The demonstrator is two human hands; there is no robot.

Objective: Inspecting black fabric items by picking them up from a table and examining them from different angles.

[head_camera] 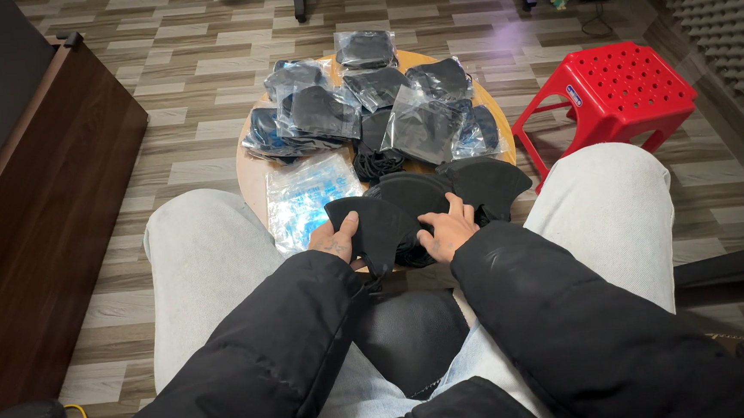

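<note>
At frame centre, both hands grip soft, matte black fabric masks (414, 199): the left hand (332, 239) pinches one curved piece, the right hand (448, 230) presses on the stack. They lie at the near edge of the round wooden desk (251, 172). Glossy crinkled plastic packets (366, 106) crowd it, hiding most of its top. A red perforated stool (614, 91) stands right.

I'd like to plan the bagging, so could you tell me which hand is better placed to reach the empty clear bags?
Probably the left hand: the clear bags lie just beyond its fingers.
</note>
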